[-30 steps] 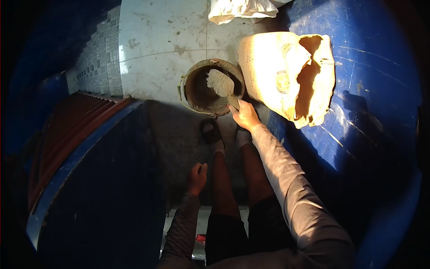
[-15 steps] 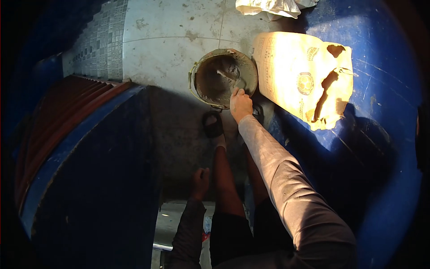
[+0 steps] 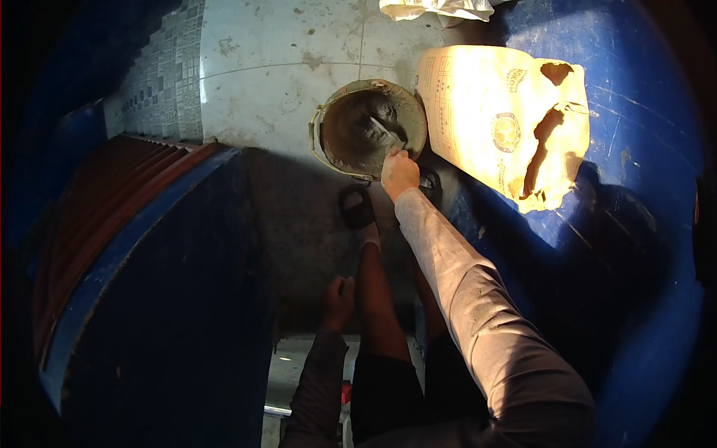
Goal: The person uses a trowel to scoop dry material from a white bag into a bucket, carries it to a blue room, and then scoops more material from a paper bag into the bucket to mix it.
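Observation:
A round bucket [image 3: 340,112] with grey, wet-looking material inside stands on the floor in front of my feet. At its near right rim, my right hand [image 3: 401,173] is closed around the handle of a trowel-like tool [image 3: 385,131], whose far end reaches into the grey material. My left hand [image 3: 340,299] hangs in shadow beside my left leg, away from the bucket, with its fingers curled; whether anything is in it is too dark to tell.
A torn paper sack [image 3: 478,112] leans right of the bucket against a blue surface [image 3: 627,112]. White sacking [image 3: 437,9] lies at the top. Small tiles [image 3: 172,89] and reddish ridged material [image 3: 112,201] are on the left, above a dark blue panel [image 3: 179,299].
My right hand and the tool have shifted slightly within the bucket. The whole view has moved a little, so the bucket and sack appear slightly farther left and up.

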### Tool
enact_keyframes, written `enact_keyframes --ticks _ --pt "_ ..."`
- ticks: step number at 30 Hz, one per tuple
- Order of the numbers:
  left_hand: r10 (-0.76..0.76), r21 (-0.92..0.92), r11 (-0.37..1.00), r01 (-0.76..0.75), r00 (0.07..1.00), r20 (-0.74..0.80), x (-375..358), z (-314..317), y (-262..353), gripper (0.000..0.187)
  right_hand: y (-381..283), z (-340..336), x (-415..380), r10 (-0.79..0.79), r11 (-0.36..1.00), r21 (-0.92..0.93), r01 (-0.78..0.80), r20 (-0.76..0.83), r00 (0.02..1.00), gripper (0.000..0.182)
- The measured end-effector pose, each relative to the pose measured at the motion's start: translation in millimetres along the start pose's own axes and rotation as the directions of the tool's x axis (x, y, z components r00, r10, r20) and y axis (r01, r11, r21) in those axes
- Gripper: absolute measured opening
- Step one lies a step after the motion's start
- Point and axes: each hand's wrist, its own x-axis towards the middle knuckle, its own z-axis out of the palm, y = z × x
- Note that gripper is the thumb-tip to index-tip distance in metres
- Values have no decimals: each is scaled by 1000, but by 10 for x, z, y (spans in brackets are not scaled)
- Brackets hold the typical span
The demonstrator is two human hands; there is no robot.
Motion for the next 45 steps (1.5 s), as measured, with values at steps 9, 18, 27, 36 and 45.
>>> enact_keyframes --ticks 9,18,27,36,45 --pt "16 -50 999 -16 1000 8 27 40 385 31 418 -676 -394 -96 995 -36 97 29 995 32" --pt "99 -196 977 -78 990 97 140 118 1554 32 1122 -2290 -1652 87 843 512 165 -433 897 46" --pt "535 -282 837 -470 810 239 323 814 3310 32 1741 -2668 -1671 263 882 472 -1 -489 832 57" --pt "472 -135 877 -460 780 411 324 1061 3384 28 2481 -1383 347 425 472 762 -442 243 872 42" --pt "138 80 982 -173 934 331 202 601 1863 29 2438 -1140 167 254 586 776 -234 98 962 40"
